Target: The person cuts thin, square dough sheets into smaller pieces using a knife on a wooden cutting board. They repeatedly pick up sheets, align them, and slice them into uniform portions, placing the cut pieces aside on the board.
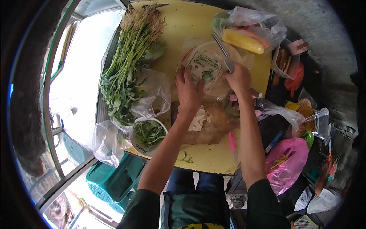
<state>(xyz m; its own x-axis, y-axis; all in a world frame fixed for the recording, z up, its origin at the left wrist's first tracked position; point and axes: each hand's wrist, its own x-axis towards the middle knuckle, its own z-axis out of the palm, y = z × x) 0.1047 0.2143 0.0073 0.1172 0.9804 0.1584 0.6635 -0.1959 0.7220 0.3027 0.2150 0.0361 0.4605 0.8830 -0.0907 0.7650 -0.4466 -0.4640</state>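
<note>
A clear plastic pack of round, pale wonton skins (208,61), with a printed label, lies at the middle of the yellow tabletop (183,17). My left hand (190,90) rests on the pack's near left side, fingers spread. In my right hand (239,78) is a metal knife (221,45), slanting away over the pack's right side. Below the pack, a wooden cutting board (211,137) carries white cut pieces (197,123), partly hidden by my left forearm. A small knife with a pink handle (232,138) lies at the board's right front corner.
Rooted leafy greens (125,65) line the left, above a white bowl (132,140) of cut leaves. A bag of vegetables (254,31) sits far right. A plastic container (286,61) and pink bag (288,166) lie right. Teal plastic stools (114,180) stand lower left; another person (323,197) is lower right.
</note>
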